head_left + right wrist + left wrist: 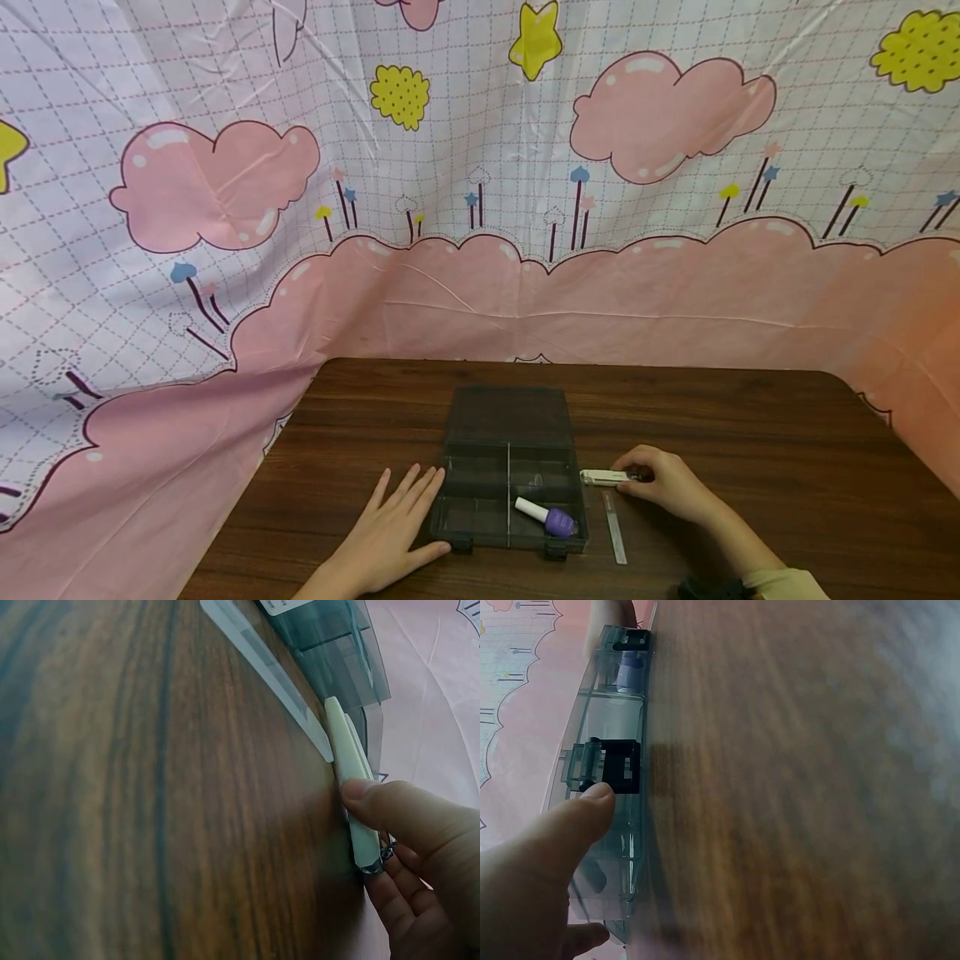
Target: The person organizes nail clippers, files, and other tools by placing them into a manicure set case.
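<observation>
Nail clippers, white-bodied with a small metal fitting at one end, are pinched between the thumb and curled fingers of the right hand, just right of a dark, see-through plastic organizer box on a wood-grain table. Their free end points at the box's right wall and lies close to it; whether the two touch cannot be told. The left hand has its fingers straight and spread, grasping nothing, with its fingertips at the box's left side and its thumb by the front left corner, next to a black latch. The box is open, its lid folded back on the far side, and a clear divider runs from front to back inside. Right of that divider, toward the front, a purple nail polish bottle lies on its side, its white cap pointing left. A slim translucent nail file rests on the table between the box and the right forearm. Behind the table hangs a printed cloth with pink clouds and yellow stars.
</observation>
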Demonstrator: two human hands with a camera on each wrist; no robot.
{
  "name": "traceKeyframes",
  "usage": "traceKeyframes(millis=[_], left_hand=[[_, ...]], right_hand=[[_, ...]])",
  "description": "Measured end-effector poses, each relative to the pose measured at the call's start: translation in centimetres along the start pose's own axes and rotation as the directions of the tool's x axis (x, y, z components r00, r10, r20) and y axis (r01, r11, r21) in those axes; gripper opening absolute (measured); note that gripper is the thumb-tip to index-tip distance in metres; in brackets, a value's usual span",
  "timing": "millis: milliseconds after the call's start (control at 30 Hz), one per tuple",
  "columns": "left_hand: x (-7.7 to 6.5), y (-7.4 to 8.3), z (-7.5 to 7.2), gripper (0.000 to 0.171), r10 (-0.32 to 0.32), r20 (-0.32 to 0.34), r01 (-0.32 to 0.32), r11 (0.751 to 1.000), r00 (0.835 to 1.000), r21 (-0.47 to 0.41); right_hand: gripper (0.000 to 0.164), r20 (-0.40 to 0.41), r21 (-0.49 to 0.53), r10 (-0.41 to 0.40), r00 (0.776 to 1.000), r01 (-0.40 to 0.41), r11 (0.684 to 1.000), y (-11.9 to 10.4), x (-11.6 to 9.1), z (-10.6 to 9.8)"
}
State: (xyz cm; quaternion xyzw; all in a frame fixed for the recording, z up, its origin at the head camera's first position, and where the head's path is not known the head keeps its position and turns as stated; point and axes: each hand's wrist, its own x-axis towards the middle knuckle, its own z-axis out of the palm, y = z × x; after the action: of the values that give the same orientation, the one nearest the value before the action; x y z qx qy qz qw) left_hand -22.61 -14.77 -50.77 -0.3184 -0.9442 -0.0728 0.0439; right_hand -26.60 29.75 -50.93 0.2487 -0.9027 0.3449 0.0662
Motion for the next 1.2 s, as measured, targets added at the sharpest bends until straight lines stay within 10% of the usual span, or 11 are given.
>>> traceKeyframes(millis=[567,1200], left_hand=[[0.0,0.1,-0.1,0.090,-0.004,0.000,0.004,1.000,1.000,-0.003],[0.0,0.1,0.0,0.090,0.000,-0.036,0.001,1.000,0.999,0.029]], right_hand=[[0.020,-0.104,0.067,0.075,0.992,-0.068,0.995,-1.7,1.0,-1.0],[0.017,-0.026,0.138,-0.100,0.995,0.103,0.985,-8.9,6.6,2.7]])
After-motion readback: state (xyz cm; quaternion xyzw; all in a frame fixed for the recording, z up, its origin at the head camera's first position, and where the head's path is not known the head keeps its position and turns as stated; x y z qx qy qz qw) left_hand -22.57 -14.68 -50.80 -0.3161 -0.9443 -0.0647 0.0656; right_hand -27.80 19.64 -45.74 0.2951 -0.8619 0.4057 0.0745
